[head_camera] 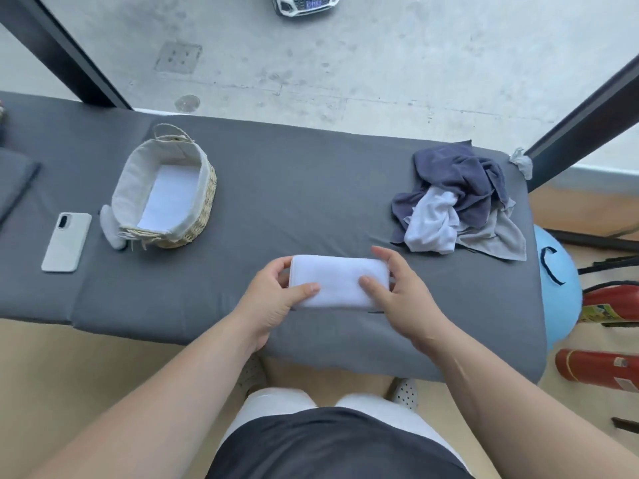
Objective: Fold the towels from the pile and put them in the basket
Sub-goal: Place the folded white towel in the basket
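A folded white towel point(339, 281) lies on the grey padded bench point(294, 188) in front of me. My left hand point(273, 299) grips its left end, thumb on top and fingers curled round the edge. My right hand point(397, 288) grips the right end the same way. A pile of towels point(460, 202), dark blue, white and grey, sits crumpled at the right end of the bench. The woven basket point(204, 202) with a cloth lining stands at the back left, with a white folded towel point(169, 195) lying flat inside it.
A white phone point(66, 242) lies left of the basket, and a small grey cloth point(110, 229) rests against the basket's near left side. Off the bench's right end are a blue ball point(556, 278) and red fire extinguishers point(598, 369). Black frame posts rise behind the bench.
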Demonstrator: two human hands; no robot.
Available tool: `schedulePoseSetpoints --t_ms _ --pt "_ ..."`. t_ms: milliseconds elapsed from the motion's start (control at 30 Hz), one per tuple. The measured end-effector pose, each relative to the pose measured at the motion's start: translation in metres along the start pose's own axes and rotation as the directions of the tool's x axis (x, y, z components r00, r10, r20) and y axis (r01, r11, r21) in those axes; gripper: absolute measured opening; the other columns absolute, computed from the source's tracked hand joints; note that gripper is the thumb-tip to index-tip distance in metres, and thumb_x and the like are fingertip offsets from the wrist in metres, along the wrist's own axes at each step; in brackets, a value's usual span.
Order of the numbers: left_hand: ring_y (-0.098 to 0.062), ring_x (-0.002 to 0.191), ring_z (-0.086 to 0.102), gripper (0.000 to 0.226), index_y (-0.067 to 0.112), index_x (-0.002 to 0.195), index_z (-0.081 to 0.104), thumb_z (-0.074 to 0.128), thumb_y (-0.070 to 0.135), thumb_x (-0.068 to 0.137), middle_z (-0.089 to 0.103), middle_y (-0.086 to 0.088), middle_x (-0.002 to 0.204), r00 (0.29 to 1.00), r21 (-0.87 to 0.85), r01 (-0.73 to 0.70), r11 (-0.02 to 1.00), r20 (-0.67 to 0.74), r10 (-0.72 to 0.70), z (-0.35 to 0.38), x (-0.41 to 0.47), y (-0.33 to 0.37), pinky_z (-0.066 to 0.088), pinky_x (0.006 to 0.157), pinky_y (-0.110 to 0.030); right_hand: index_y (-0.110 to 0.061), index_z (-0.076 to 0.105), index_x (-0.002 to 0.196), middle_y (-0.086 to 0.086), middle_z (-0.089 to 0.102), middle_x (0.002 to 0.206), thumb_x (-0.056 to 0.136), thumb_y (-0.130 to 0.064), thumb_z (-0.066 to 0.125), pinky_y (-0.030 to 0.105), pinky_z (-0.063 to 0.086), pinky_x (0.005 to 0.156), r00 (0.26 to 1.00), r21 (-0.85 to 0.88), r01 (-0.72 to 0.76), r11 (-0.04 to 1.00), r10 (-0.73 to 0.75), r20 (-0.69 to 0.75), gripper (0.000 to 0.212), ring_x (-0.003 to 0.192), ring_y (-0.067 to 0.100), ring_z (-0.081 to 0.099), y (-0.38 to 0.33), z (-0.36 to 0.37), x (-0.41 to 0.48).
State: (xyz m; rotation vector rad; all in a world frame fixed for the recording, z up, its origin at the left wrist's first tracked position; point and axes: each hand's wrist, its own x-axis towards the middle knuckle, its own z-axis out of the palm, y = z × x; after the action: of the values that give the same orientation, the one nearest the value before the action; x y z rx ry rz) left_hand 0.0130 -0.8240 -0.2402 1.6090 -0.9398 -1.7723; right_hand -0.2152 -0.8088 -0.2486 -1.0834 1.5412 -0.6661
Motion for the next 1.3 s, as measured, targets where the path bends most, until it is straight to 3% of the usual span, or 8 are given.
schedulePoseSetpoints --t_ms 233,400,567,700,867,967,1100,1300 --pt "-0.014 0.101 0.071 0.044 0.020 0.127 0.056 0.072 0.007 0.088 0.075 0.005 0.112 0.997 0.025 0.019 1.000 0.069 -0.021 -0.148 -0.005 0.039 0.053 0.074 -0.029 -0.048 0.050 0.127 0.006 0.061 0.114 0.096 -0.026 0.066 0.034 0.062 0.071 0.999 0.107 0.005 0.994 -0.001 -0.040 0.041 0.098 0.023 0.067 -0.076 0.125 0.013" --pt "-0.015 0.097 0.071 0.045 0.021 0.128 0.055 0.072 0.009 0.088 0.076 0.004 0.107 1.000 0.025 0.015 1.000 0.008 -0.015 -0.213 0.000 0.056 0.053 0.082 -0.037 -0.037 0.057 0.106 0.005 0.061 0.098 0.101 -0.021 0.057 0.050 0.061 0.079 1.000 0.116 0.001 0.993 0.000 -0.006 0.017 0.078 0.019 0.058 -0.112 0.181 0.033" --pt "-0.015 0.095 0.070 0.044 0.024 0.126 0.055 0.073 0.011 0.088 0.076 0.003 0.106 0.996 0.010 0.018 1.000 -0.085 -0.017 -0.250 0.009 0.055 0.052 0.083 -0.039 -0.019 0.061 0.086 -0.009 0.051 0.080 0.101 -0.013 0.052 0.025 0.053 0.063 0.999 0.064 0.009 0.998 -0.012 0.049 0.019 0.073 0.015 0.046 -0.132 0.215 0.056" --pt "-0.015 0.098 0.069 0.039 0.028 0.125 0.057 0.069 0.013 0.091 0.075 0.007 0.108 0.990 0.005 0.037 0.999 -0.138 -0.036 -0.279 0.015 0.053 0.052 0.079 -0.036 -0.023 0.065 0.086 -0.006 0.057 0.095 0.098 -0.010 0.054 0.041 0.059 0.079 0.992 0.087 -0.032 0.996 0.021 0.125 0.021 0.083 0.016 0.052 -0.146 0.242 0.078" --pt "-0.017 0.104 0.069 0.041 0.030 0.126 0.058 0.067 0.011 0.091 0.074 0.011 0.110 0.987 0.004 0.085 0.996 -0.136 -0.084 -0.340 0.036 0.058 0.051 0.081 -0.036 -0.028 0.066 0.093 -0.004 0.057 0.100 0.090 -0.013 0.063 0.032 0.056 0.075 0.983 0.049 -0.079 0.996 0.069 0.170 0.016 0.079 0.016 0.055 -0.168 0.291 0.104" --pt "-0.016 0.104 0.069 0.055 0.033 0.130 0.056 0.071 0.016 0.080 0.073 0.009 0.112 0.988 0.049 0.126 0.991 -0.102 -0.120 -0.383 0.061 0.057 0.051 0.085 -0.036 -0.029 0.065 0.094 -0.007 0.056 0.102 0.091 -0.015 0.061 0.041 0.056 0.079 0.980 0.006 -0.124 0.992 0.122 0.155 0.015 0.080 0.017 0.054 -0.177 0.325 0.130" --pt "-0.014 0.096 0.070 0.055 0.031 0.134 0.052 0.071 0.012 0.086 0.074 0.003 0.109 0.982 0.126 0.187 0.974 -0.025 -0.185 -0.433 0.107 0.053 0.052 0.076 -0.028 -0.035 0.062 0.093 -0.008 0.052 0.100 0.092 -0.017 0.056 0.027 0.044 0.059 0.980 -0.106 -0.180 0.978 0.188 0.071 0.019 0.073 0.013 0.050 -0.181 0.372 0.163" --pt "-0.026 0.100 0.068 0.067 0.041 0.142 0.039 0.068 0.015 0.088 0.068 -0.003 0.111 0.970 0.282 0.226 0.932 0.020 -0.241 -0.472 0.180 0.050 0.054 0.091 -0.043 -0.034 0.061 0.094 -0.002 0.051 0.119 0.094 -0.017 0.054 0.019 0.039 0.047 0.960 -0.142 -0.280 0.949 0.278 -0.037 0.019 0.062 0.014 0.048 -0.176 0.417 0.221"
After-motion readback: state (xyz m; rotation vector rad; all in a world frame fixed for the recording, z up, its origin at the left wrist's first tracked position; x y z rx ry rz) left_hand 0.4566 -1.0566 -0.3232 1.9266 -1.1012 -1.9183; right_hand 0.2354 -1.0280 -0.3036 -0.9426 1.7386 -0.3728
